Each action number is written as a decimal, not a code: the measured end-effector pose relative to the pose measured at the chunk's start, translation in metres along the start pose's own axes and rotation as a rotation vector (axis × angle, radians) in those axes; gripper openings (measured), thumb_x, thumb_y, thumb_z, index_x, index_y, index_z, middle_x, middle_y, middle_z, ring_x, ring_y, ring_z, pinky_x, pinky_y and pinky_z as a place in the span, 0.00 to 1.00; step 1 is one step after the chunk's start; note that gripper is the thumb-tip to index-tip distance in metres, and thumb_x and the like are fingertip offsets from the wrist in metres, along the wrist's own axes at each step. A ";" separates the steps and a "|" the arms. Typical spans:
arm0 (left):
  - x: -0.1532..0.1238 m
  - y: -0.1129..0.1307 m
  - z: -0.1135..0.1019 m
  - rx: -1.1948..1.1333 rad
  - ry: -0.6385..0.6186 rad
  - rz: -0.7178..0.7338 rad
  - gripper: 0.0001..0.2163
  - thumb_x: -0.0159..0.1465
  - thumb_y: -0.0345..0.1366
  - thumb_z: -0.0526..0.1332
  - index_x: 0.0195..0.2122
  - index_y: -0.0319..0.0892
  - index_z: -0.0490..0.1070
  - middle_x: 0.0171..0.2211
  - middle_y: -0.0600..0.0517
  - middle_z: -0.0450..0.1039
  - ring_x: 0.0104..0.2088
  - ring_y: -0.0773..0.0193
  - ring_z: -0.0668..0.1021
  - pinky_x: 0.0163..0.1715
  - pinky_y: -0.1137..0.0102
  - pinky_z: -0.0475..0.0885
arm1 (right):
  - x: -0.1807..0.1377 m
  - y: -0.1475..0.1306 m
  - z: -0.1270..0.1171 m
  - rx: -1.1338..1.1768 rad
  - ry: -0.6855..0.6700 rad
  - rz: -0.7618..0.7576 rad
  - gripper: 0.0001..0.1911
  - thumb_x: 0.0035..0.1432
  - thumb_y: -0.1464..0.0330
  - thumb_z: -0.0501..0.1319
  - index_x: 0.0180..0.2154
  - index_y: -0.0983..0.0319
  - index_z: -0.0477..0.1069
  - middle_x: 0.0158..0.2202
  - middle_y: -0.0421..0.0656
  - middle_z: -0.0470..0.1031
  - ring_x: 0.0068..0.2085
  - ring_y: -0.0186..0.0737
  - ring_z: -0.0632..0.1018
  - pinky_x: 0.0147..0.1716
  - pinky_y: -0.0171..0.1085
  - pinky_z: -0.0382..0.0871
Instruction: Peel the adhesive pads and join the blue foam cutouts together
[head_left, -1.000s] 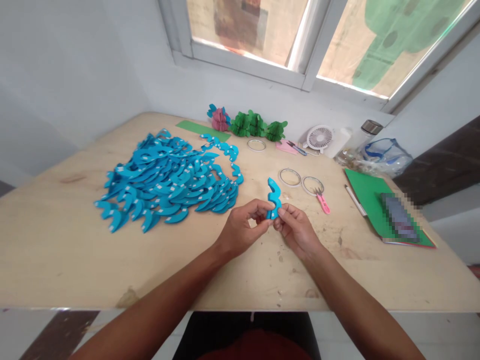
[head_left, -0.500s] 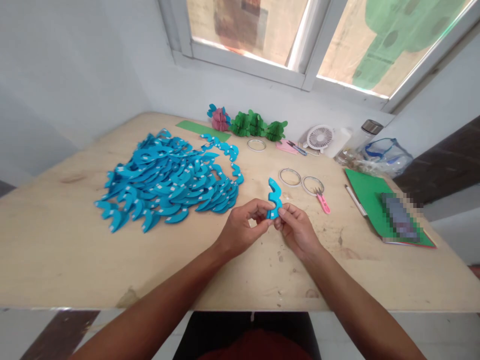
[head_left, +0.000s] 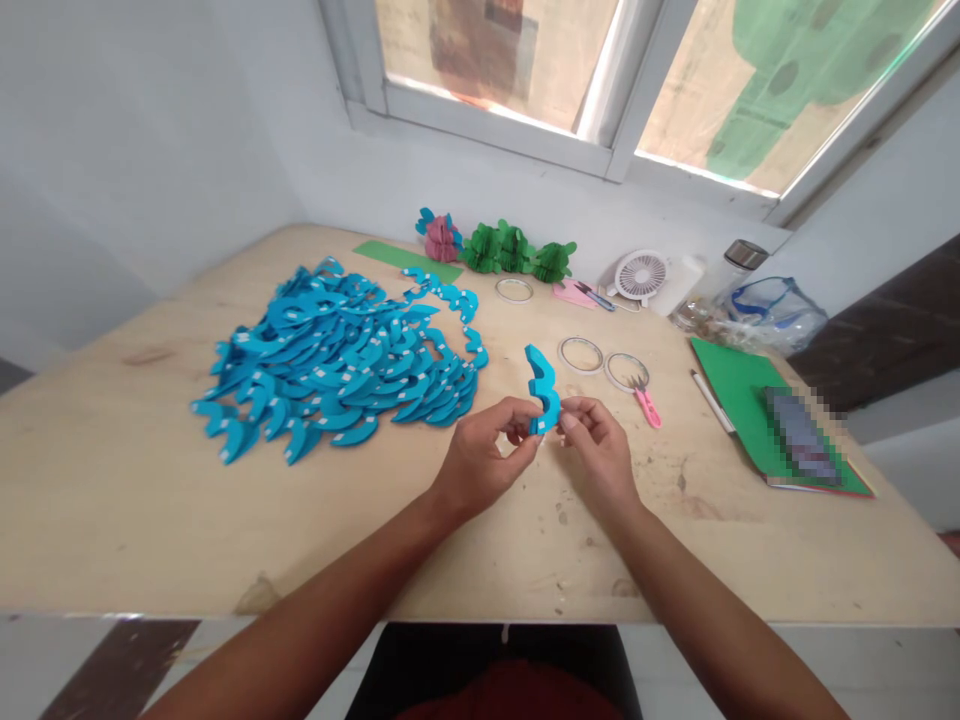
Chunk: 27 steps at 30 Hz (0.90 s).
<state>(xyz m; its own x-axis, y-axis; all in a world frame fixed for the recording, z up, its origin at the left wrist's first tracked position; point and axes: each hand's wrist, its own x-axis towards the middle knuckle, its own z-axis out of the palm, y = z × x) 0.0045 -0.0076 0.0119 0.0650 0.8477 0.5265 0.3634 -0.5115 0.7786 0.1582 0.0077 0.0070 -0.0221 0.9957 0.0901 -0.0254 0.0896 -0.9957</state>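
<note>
My left hand (head_left: 487, 450) pinches the lower left end of a blue wavy paper cutout (head_left: 546, 385) between thumb and fingers. The cutout stands upright, shaped like a 3, and looks like a thin stack of layers. A small white square patch shows near its bottom end. Beside its lower right edge, my right hand (head_left: 598, 445) has thumb and fingers drawn together; whether they grip the edge or something small, I cannot make out. Left of both hands spreads a big pile of similar blue cutouts (head_left: 337, 350), many with white patches.
Rolls of thin tape (head_left: 580, 355) and pink-handled snips (head_left: 646, 405) lie beyond my right hand. A white pen (head_left: 712, 400) and green sheets (head_left: 739, 400) are at the right. Green paper ornaments (head_left: 514, 250), a small fan (head_left: 639, 275) and a bottle (head_left: 739, 262) stand by the wall.
The blue cutout has tilted and shifted slightly up and left in my left hand. My right thumb has come off its face and sits at its right edge.
</note>
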 end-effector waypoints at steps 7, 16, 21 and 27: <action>-0.004 -0.007 0.005 0.137 0.025 0.127 0.08 0.57 0.27 0.59 0.38 0.42 0.69 0.33 0.52 0.75 0.27 0.69 0.75 0.30 0.73 0.71 | -0.006 -0.003 0.001 -0.388 0.031 -0.314 0.16 0.49 0.68 0.62 0.43 0.56 0.67 0.44 0.45 0.70 0.46 0.45 0.69 0.42 0.42 0.62; -0.006 -0.010 0.009 0.240 0.035 0.275 0.08 0.58 0.26 0.57 0.39 0.41 0.68 0.33 0.50 0.76 0.31 0.66 0.77 0.33 0.72 0.72 | -0.005 -0.001 0.001 -0.567 0.006 -0.479 0.20 0.49 0.69 0.61 0.47 0.57 0.64 0.46 0.46 0.68 0.49 0.47 0.68 0.45 0.46 0.63; -0.006 -0.011 0.010 0.253 0.046 0.310 0.07 0.59 0.26 0.58 0.39 0.41 0.68 0.32 0.50 0.75 0.31 0.66 0.77 0.32 0.72 0.73 | -0.005 0.001 0.001 -0.574 0.004 -0.450 0.20 0.50 0.69 0.60 0.47 0.57 0.64 0.46 0.46 0.68 0.49 0.46 0.69 0.44 0.45 0.64; -0.006 -0.012 0.010 0.263 0.055 0.331 0.07 0.59 0.26 0.58 0.39 0.40 0.67 0.32 0.50 0.75 0.30 0.67 0.77 0.32 0.72 0.72 | -0.005 0.002 0.000 -0.536 0.005 -0.362 0.20 0.49 0.70 0.60 0.47 0.57 0.64 0.46 0.45 0.69 0.47 0.45 0.69 0.43 0.43 0.65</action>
<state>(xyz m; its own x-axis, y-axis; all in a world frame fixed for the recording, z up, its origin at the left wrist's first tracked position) 0.0089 -0.0051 -0.0037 0.1711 0.6317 0.7561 0.5563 -0.6953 0.4551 0.1578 0.0030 0.0042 -0.1017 0.9000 0.4239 0.4722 0.4187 -0.7757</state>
